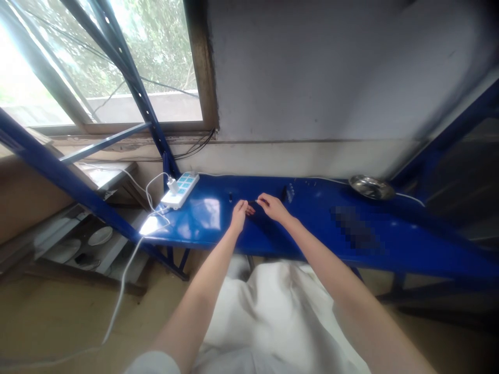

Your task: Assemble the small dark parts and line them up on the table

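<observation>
Nearest to the camera lies a white cloth (273, 311) in front of the person's body, and from beside it two bare forearms (206, 275) reach forward to the front edge of a blue steel shelf (409, 249). Both hands are held close together, near the middle of this shelf. Between them is a small, thin dark piece (252, 202), perhaps a short cable or a plastic part, but the view is poor and it is too small for me to be sure. Its long axis seems to run sideways, from one hand toward the other, across the person's body. The left hand (239, 215) has its fingers bent toward this piece. The right hand (273, 208) comes from the other side, and its fingertips seem a little nearer to it. Whether either hand truly grasps the piece or only touches it, I cannot tell. Further left stands a white power strip (180, 190) with blue switches, and further right lies a steel dish (370, 187).
</observation>
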Demonstrator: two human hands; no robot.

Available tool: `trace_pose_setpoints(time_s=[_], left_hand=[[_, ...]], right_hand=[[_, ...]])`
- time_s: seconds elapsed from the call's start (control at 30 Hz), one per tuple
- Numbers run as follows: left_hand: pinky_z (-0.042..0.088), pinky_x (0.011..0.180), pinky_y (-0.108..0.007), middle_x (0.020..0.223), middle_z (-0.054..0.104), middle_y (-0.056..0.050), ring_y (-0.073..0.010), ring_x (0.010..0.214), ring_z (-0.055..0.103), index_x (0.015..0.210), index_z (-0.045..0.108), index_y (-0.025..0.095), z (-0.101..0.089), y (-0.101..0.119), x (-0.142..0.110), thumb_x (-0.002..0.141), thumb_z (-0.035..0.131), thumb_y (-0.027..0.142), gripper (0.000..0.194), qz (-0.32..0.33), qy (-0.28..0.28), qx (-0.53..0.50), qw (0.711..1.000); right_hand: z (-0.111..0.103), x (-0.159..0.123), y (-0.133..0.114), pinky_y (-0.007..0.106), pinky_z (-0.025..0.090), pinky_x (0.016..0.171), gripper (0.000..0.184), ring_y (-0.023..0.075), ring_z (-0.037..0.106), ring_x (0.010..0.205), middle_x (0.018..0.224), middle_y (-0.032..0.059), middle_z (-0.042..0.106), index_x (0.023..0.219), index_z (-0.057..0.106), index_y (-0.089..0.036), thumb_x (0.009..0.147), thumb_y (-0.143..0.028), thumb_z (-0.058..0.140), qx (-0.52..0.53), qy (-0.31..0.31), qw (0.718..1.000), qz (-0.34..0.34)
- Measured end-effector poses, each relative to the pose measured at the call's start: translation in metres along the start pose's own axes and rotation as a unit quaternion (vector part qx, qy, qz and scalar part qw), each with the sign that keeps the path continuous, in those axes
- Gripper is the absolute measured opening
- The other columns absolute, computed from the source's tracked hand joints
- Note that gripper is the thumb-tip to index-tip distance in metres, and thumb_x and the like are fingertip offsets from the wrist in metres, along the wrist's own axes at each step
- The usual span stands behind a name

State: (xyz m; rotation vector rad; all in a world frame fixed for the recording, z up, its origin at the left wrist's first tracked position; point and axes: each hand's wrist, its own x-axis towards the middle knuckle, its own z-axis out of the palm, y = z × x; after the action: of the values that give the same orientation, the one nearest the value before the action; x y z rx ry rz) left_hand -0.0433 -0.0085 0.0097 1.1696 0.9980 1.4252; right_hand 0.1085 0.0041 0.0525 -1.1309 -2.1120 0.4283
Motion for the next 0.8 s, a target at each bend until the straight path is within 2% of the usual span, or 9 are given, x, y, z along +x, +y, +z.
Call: trace_pose_setpoints(time_s=[0.17,0.37,0.5,0.63,0.8], left_hand=[[0.039,0.055,-0.024,0.053,0.054,0.0,-0.0099,0.048,0.049,0.061,0.048,0.016,0.0,-0.002,0.0,0.079,0.048,0.046,0.035,-0.011,0.022,-0.001,1.0],[0.039,0.056,-0.024,0.055,0.054,0.0,-0.0094,0.049,0.048,0.061,0.048,0.016,-0.001,-0.004,0.002,0.079,0.048,0.049,0.037,0.0,0.033,0.023,0.999],[0.04,0.057,-0.024,0.06,0.055,0.0,-0.0092,0.051,0.049,0.062,0.049,0.018,-0.002,-0.005,0.002,0.079,0.049,0.048,0.035,0.015,0.03,0.059,0.998],[0.039,0.057,-0.023,0.062,0.055,0.001,-0.009,0.052,0.049,0.066,0.051,0.018,-0.002,-0.005,0.001,0.079,0.05,0.044,0.029,0.013,0.021,0.084,0.996],[0.039,0.056,-0.022,0.061,0.055,0.002,-0.0086,0.051,0.05,0.073,0.05,0.018,-0.001,-0.005,0.001,0.081,0.048,0.041,0.025,0.01,0.034,0.094,0.995]], right_hand=[[0.0,-0.003,0.001,0.027,0.039,0.065,0.019,0.0149,0.051,0.069,0.083,0.0038,0.059,0.083,0.053,-0.02,0.086,-0.031,0.038,-0.012,-0.005,1.0,-0.014],[0.002,-0.008,0.002,0.027,0.039,0.063,0.017,0.0135,0.052,0.064,0.079,0.0011,0.06,0.088,0.049,-0.021,0.086,-0.034,0.038,0.037,-0.021,0.998,0.048],[0.002,-0.008,-0.004,0.027,0.04,0.066,0.023,0.0132,0.055,0.066,0.073,-0.0002,0.061,0.085,0.049,-0.021,0.086,-0.04,0.037,0.077,-0.049,0.991,0.099],[0.002,-0.004,-0.01,0.025,0.04,0.061,0.025,0.0118,0.054,0.061,0.068,0.0,0.062,0.076,0.051,-0.019,0.085,-0.04,0.04,0.067,-0.083,0.984,0.143],[-0.004,-0.001,-0.01,0.023,0.04,0.06,0.014,0.0117,0.056,0.061,0.067,0.0002,0.064,0.076,0.055,-0.019,0.082,-0.03,0.048,0.037,-0.151,0.979,0.134]])
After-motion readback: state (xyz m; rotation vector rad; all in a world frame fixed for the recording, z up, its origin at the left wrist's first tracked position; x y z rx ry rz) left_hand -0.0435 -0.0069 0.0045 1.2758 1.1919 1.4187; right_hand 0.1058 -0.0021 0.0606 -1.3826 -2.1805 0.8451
